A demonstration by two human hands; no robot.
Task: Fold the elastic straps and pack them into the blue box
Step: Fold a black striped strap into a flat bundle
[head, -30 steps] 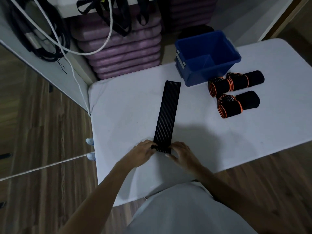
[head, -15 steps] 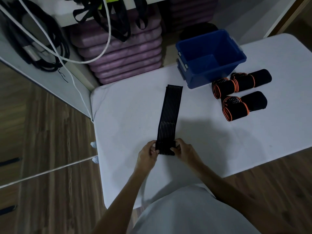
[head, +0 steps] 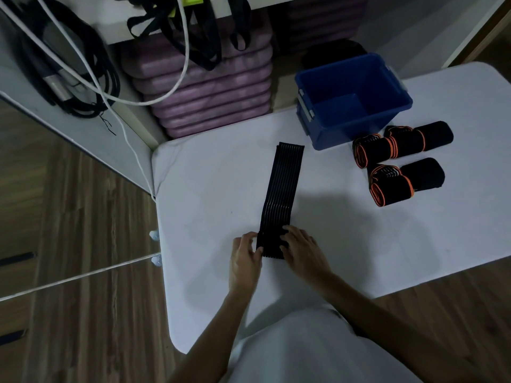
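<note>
A long black ribbed elastic strap (head: 282,189) lies flat on the white table (head: 210,194), running away from me towards the blue box (head: 351,98). Its near end is rolled or folded over. My left hand (head: 244,258) grips that end from the left, and my right hand (head: 300,250) presses on it from the right. The blue box stands open at the back of the table and looks bare inside. To its right lie two rolled black straps with orange edging (head: 401,145) (head: 403,182).
Stacked purple mats (head: 210,89) sit behind the table under a shelf with hanging black straps (head: 193,29) and a white cable (head: 110,95). Wooden floor lies to the left and at the near right. The table's left edge is near the strap.
Both hands have moved a little away from me along the strap, and its near end has turned over, so the flat part is shorter. The view has shifted slightly.
</note>
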